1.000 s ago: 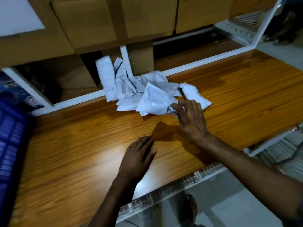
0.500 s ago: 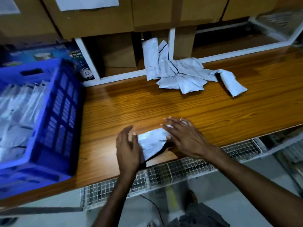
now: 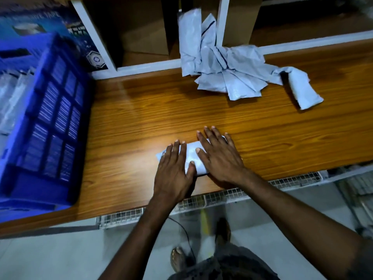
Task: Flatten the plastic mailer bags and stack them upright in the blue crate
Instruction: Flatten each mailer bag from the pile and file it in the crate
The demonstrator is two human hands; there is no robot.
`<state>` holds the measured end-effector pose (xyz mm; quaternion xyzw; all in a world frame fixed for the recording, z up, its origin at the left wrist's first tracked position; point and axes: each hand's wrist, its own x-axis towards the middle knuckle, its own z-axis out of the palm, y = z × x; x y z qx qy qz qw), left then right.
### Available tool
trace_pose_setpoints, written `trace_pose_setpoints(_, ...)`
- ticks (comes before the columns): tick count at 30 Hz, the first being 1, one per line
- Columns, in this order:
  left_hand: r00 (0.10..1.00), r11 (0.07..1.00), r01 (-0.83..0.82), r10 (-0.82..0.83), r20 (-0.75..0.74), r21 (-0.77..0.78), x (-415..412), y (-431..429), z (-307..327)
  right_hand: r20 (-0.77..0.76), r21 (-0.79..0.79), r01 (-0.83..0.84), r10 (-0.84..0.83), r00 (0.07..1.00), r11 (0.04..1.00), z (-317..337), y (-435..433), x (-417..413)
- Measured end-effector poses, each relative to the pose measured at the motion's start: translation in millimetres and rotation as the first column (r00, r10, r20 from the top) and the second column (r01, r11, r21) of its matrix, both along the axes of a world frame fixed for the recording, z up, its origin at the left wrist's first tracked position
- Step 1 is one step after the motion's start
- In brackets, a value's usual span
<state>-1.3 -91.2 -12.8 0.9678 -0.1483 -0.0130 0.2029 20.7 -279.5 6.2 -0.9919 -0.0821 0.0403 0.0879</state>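
A white plastic mailer bag [image 3: 192, 156] lies on the wooden table [image 3: 131, 126] near its front edge. My left hand [image 3: 174, 168] presses flat on the bag's left part with straight fingers. My right hand [image 3: 219, 156] presses flat on its right part, fingers spread. Most of the bag is hidden under both hands. A heap of crumpled white mailer bags [image 3: 228, 67] lies at the back of the table, with one rolled bag [image 3: 302, 89] at its right end. The blue crate [image 3: 46, 122] stands at the left, with white bags [image 3: 10, 93] inside.
White shelf frames [image 3: 225, 21] with cardboard boxes [image 3: 145, 39] rise behind the table. A blue printed box [image 3: 40, 19] sits behind the crate. A wire mesh rack [image 3: 222, 196] runs under the table's front edge. My foot [image 3: 178, 259] and a cable [image 3: 185, 233] are on the floor.
My right hand pulled one bag from the heap to the table's front edge. Both hands now lie flat on it, spread wider than half a second ago. The view has shifted left, showing the crate.
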Motion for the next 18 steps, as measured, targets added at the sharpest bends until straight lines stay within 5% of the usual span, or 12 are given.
trace_pose_setpoints(10, 0.992, 0.998, -0.015, 0.007, 0.122, 0.067, -8, 3, -11, 0.034, 0.008, -0.053, 0.053, 0.998, 0.999, -12, -5, 2)
trace_pose_setpoints(18, 0.997, 0.997, 0.072, -0.072, -0.014, 0.0, -7, 17, -3, -0.03, 0.031, -0.125, 0.126, 0.992, 0.992, -1, -13, 1)
